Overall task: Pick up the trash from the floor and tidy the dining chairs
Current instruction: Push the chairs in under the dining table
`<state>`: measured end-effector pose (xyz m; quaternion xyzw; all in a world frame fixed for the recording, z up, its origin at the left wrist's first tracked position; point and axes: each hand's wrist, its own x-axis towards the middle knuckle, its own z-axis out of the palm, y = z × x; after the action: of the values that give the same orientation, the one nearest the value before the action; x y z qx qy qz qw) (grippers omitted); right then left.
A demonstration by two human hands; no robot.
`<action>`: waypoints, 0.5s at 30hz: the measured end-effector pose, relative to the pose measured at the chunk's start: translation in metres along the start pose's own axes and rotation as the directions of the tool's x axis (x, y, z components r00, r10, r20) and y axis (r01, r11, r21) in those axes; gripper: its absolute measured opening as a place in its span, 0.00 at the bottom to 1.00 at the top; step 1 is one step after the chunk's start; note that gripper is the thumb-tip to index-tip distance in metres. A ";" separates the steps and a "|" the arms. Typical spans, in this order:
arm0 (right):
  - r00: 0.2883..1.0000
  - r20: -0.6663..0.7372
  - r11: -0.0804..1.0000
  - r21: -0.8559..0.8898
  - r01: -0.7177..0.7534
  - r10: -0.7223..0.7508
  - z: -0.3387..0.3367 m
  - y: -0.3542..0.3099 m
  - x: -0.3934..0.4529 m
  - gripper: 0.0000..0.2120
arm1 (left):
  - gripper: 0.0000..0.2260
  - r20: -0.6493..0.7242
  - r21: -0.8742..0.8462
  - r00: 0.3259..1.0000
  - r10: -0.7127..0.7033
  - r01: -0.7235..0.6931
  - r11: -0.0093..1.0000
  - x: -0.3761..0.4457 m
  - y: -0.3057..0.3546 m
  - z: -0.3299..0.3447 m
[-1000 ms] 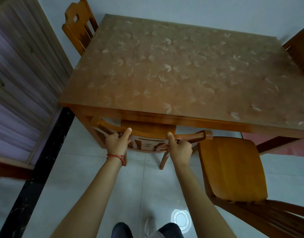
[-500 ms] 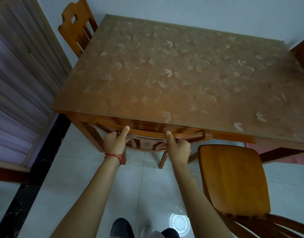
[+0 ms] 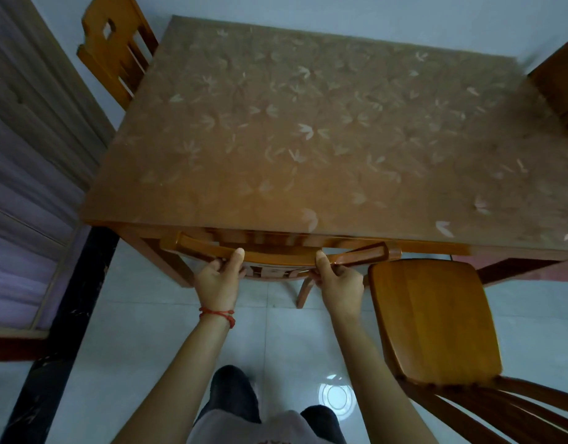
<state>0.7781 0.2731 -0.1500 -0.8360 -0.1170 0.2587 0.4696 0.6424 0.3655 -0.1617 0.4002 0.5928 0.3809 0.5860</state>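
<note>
A wooden dining chair stands pushed under the near edge of the dining table [image 3: 308, 139], with only its curved top rail [image 3: 276, 251] and one back leg showing. My left hand [image 3: 218, 280], with a red string at the wrist, grips the rail left of centre. My right hand [image 3: 338, 280] grips the rail right of centre. A second wooden chair [image 3: 433, 322] stands pulled out at my right, seat facing up. No trash is visible on the floor.
A third chair [image 3: 116, 49] stands at the table's far left corner against the wall, and part of a fourth [image 3: 558, 88] shows at the far right. A wooden cabinet [image 3: 26, 155] with a black floor strip runs along the left. My feet stand on pale tiles below.
Both hands have pushed the gripped chair forward; its seat and most of its back are now under the table edge. My view has moved closer to the table.
</note>
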 end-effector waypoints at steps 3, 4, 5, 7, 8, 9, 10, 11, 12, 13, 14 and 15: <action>1.000 -0.020 1.000 -0.010 -0.017 0.016 0.001 -0.002 -0.002 0.22 | 0.08 0.015 0.034 1.000 -0.021 0.021 0.999 0.001 -0.003 -0.003; 1.000 -0.022 1.000 -0.009 -0.020 0.019 0.002 -0.002 -0.003 0.21 | 0.08 0.019 0.042 1.000 -0.025 0.024 0.999 0.001 -0.003 -0.004; 0.999 -0.026 1.000 -0.009 -0.020 0.020 0.002 -0.003 -0.004 0.21 | 0.08 0.019 0.052 1.000 -0.025 0.024 0.998 0.001 -0.004 -0.005; 0.999 -0.036 1.000 -0.020 -0.013 0.012 0.003 -0.001 -0.006 0.22 | 0.10 0.019 0.081 1.000 -0.014 0.013 0.997 -0.001 -0.003 -0.007; 0.999 -0.040 1.000 -0.028 -0.007 0.005 0.003 -0.002 -0.008 0.23 | 0.10 0.022 0.102 1.000 -0.006 0.004 0.995 -0.002 -0.003 -0.007; 0.999 -0.039 0.999 -0.036 -0.001 0.000 0.004 -0.001 -0.009 0.24 | 0.11 0.028 0.125 1.000 0.000 -0.003 0.992 -0.002 -0.003 -0.007; 0.999 -0.035 0.999 -0.043 0.001 -0.003 0.004 -0.001 -0.009 0.24 | 0.11 0.036 0.148 0.999 0.002 -0.007 0.989 -0.002 -0.003 -0.008; 1.000 -0.030 0.999 -0.049 0.000 -0.002 0.004 -0.001 -0.009 0.24 | 0.11 0.045 0.167 0.999 0.000 -0.007 0.986 -0.002 -0.003 -0.009; 1.000 -0.023 0.998 -0.058 -0.002 0.001 0.003 -0.001 -0.010 0.23 | 0.11 0.055 0.184 0.998 -0.007 -0.003 0.983 -0.002 -0.004 -0.010; 1.000 -0.019 0.997 -0.073 0.002 -0.003 0.002 -0.002 -0.012 0.22 | 0.10 0.071 0.205 0.997 -0.012 -0.002 0.979 -0.002 -0.004 -0.012; 1.000 -0.016 0.995 -0.094 0.014 -0.015 0.000 -0.001 -0.015 0.20 | 0.10 0.094 0.225 0.995 -0.015 -0.007 0.974 -0.002 -0.003 -0.014; 0.999 -0.014 0.993 -0.111 0.036 -0.038 -0.002 0.000 -0.019 0.17 | 0.09 0.121 0.242 0.993 -0.009 -0.021 0.970 -0.003 -0.004 -0.016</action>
<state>0.7634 0.2634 -0.1425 -0.8605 -0.1427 0.2364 0.4281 0.6263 0.3615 -0.1634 0.4931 0.5971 0.2822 0.5663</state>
